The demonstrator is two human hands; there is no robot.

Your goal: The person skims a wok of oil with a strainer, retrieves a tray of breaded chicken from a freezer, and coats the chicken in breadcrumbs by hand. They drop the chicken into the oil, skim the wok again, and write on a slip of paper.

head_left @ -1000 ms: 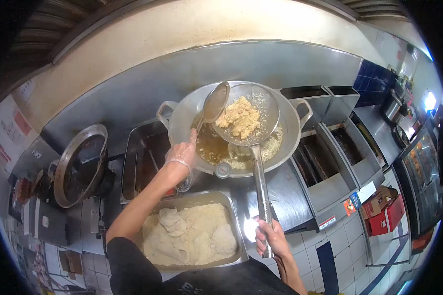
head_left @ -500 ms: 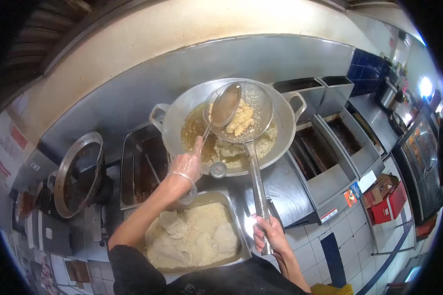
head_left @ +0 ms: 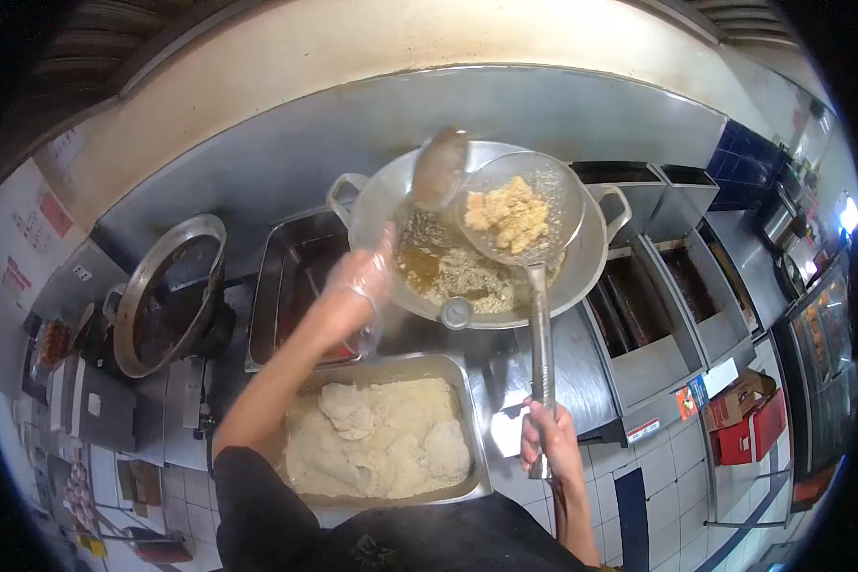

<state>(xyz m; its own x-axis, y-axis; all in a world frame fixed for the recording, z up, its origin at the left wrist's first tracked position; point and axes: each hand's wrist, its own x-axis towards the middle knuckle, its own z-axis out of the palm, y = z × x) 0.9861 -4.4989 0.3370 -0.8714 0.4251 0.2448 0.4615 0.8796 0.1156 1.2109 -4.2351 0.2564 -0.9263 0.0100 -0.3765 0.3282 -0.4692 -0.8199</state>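
Note:
My right hand point(head_left: 553, 440) is closed around the long metal handle of a round mesh strainer point(head_left: 479, 195). Golden fried pieces point(head_left: 510, 215) lie in the strainer, which is over the right half of a large two-handled wok point(head_left: 593, 253). My left hand point(head_left: 360, 278), in a clear plastic glove, grips a metal ladle point(head_left: 439, 172) by its thin handle. The ladle's bowl is motion-blurred, above the wok's back left, apart from the fried pieces. Oil with floating crumbs point(head_left: 462, 276) shows below. A round dial thermometer point(head_left: 456, 313) sits at the wok's near rim.
Nearest me is a steel tray point(head_left: 475, 419) of pale breading with coated pieces point(head_left: 351, 412). A dark rectangular basin point(head_left: 281, 276) and another large pan point(head_left: 129, 334) stand left. Fryer wells point(head_left: 629, 296) are right of the wok; a red box point(head_left: 748, 429) lies farther right.
The ladle has lifted off the fried pieces and swung up and left. The strainer sits more to the right of the wok, its contents now uncovered. My view has shifted slightly.

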